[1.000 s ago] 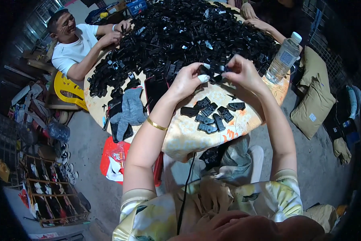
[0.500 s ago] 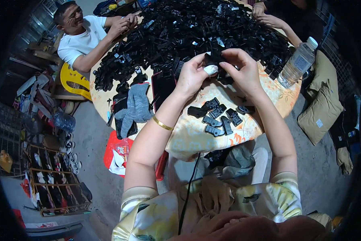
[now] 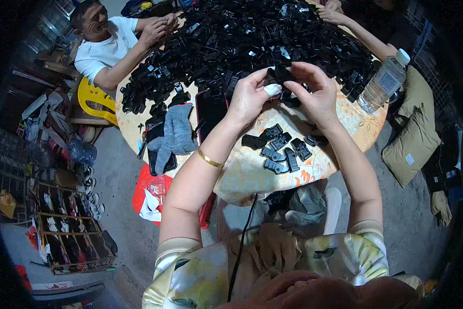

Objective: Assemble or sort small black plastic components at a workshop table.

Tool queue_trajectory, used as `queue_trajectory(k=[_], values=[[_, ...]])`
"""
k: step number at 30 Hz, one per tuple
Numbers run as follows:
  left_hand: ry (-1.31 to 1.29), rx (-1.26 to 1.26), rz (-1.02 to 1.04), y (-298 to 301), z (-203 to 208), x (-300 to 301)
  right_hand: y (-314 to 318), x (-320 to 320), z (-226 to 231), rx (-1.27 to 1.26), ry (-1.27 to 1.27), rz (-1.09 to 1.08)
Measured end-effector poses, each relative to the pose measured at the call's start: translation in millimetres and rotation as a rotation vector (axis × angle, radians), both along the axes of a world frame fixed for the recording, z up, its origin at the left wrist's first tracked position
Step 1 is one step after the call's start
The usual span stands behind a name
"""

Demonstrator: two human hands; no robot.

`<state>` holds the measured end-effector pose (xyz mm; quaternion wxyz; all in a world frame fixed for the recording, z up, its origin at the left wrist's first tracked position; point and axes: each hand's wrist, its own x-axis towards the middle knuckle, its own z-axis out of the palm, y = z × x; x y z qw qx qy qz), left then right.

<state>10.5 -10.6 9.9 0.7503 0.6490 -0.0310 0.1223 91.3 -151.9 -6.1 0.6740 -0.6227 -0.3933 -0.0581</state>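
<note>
- Left hand point(image 3: 249, 98) and right hand point(image 3: 316, 95): meeting at upper centre of the frame, fingers pinching one small black plastic part point(image 3: 282, 77) between them.
- Small group of black parts point(image 3: 280, 149): lying just below the hands on the table point(image 3: 252, 172).
- Large pile of black parts point(image 3: 252, 36): covering the table's upper half.
- Water bottle point(image 3: 383, 82): standing at right.
- Grey gloves point(image 3: 176, 135): lying at left.

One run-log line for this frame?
left hand: pinching black plastic part | right hand: same part | small sorted group on table

Bottle point(image 3: 385, 82) right of parts heap point(image 3: 252, 36)
</note>
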Motion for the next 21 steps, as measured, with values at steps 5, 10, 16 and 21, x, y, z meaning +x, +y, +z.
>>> queue_trajectory(k=[5, 10, 16, 21], values=[[0.007, 0.005, -0.008, -1, -4, 0, -2, -5, 3, -0.13, -0.138, -0.063], [0.026, -0.071, 0.021, -3, -8, -2, -2, -12, 6, -0.167, -0.536, -0.165], [-0.095, -0.041, 0.145, 3, 7, -4, -9, 5, 13, -0.108, -0.392, -0.203], [0.096, 0.925, -0.012, 5, 9, -10, -40, 44, 7, -0.305, -0.016, -0.118]])
